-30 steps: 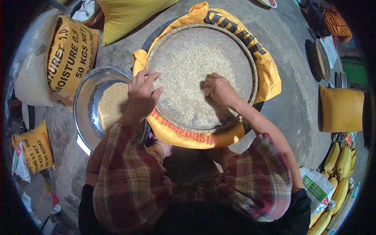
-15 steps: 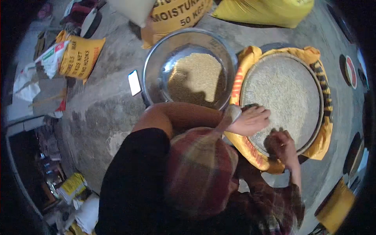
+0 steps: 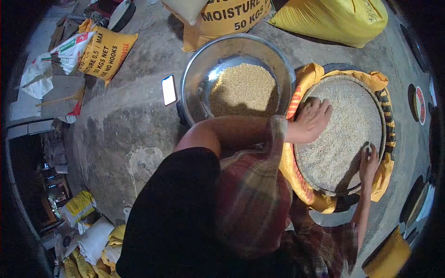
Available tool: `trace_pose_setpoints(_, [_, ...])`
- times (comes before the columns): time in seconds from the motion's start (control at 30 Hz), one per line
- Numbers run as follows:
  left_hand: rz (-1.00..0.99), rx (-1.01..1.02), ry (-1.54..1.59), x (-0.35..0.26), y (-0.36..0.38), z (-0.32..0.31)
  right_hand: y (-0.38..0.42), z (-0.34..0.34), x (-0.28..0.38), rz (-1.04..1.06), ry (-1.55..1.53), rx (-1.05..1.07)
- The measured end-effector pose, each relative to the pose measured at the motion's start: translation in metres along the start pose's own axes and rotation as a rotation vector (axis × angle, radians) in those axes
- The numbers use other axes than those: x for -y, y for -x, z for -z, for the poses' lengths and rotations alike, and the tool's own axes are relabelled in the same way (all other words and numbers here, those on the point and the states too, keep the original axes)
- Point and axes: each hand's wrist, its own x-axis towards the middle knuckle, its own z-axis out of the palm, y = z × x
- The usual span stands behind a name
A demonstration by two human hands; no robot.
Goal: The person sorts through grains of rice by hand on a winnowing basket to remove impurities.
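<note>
A round woven tray (image 3: 384, 132) holds a layer of pale grain (image 3: 345, 125). Reaching in from the left, my left hand (image 3: 311, 121) lies over the grain near the tray's left side, its fingers apart and nothing seen in them. By the right rim, my right hand (image 3: 369, 162) has its fingers curled in close together; a small pale spot shows at the fingertips, too small to name. Under the tray lies a yellow-orange sack (image 3: 301, 88). To its left stands a wide metal basin (image 3: 192, 92) with golden grain (image 3: 248, 85), partly behind my left forearm.
A lit phone (image 3: 169, 90) lies on the concrete floor left of the basin. Filled sacks, one printed orange (image 3: 234, 21) and one yellow (image 3: 333, 21), stand beyond it. Another orange sack (image 3: 107, 55) is at upper left. Plaid cloth (image 3: 252, 199) fills the lower middle.
My left hand has moved up over the grain with fingers spreading. My right hand has gone from the tray's lower part to its right rim. The whole view has shifted slightly.
</note>
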Motion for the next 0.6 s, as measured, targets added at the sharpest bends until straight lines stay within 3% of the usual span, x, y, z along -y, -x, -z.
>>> trace_pose_setpoints(0.03, [0.000, 0.000, 0.000, -0.002, -0.008, -0.010, -0.008, -0.007, 0.004, 0.000, 0.001, 0.000])
trace_pose_setpoints(0.1, [-0.015, 0.067, 0.057, 0.000, -0.018, -0.029, -0.023, -0.021, 0.012, 0.291, 0.107, -0.008])
trace_pose_setpoints(0.23, [-0.332, 0.047, -0.068, 0.004, 0.001, -0.049, -0.012, -0.017, 0.057, 0.353, -0.115, 0.326])
trace_pose_setpoints(0.27, [-0.244, -0.142, -0.055, -0.004, 0.008, -0.048, -0.001, -0.017, 0.057, 0.519, -0.052, 0.229])
trace_pose_setpoints(0.3, [-0.140, 0.147, 0.025, -0.010, -0.002, -0.014, 0.011, 0.017, 0.102, 0.211, -0.255, 0.375])
trace_pose_setpoints(0.33, [-0.211, 0.230, -0.102, -0.008, -0.003, 0.009, 0.021, 0.018, 0.099, 0.195, -0.319, 0.235])
trace_pose_setpoints(0.37, [-0.211, 0.150, -0.030, 0.010, -0.005, -0.005, 0.027, 0.030, 0.102, 0.042, -0.331, 0.201])
trace_pose_setpoints(0.4, [-0.199, 0.130, 0.000, 0.009, -0.002, 0.013, 0.033, 0.031, 0.089, -0.027, -0.279, 0.108])
trace_pose_setpoints(0.43, [-0.246, -0.013, 0.029, 0.023, 0.000, 0.009, 0.039, 0.027, 0.064, -0.042, -0.218, 0.052])
trace_pose_setpoints(0.53, [-0.246, 0.040, 0.080, 0.027, 0.002, 0.032, 0.060, 0.017, 0.016, -0.109, -0.099, 0.005])
trace_pose_setpoints(0.6, [-0.268, 0.034, 0.110, 0.033, 0.002, 0.035, 0.069, 0.016, 0.007, -0.005, -0.144, -0.033])
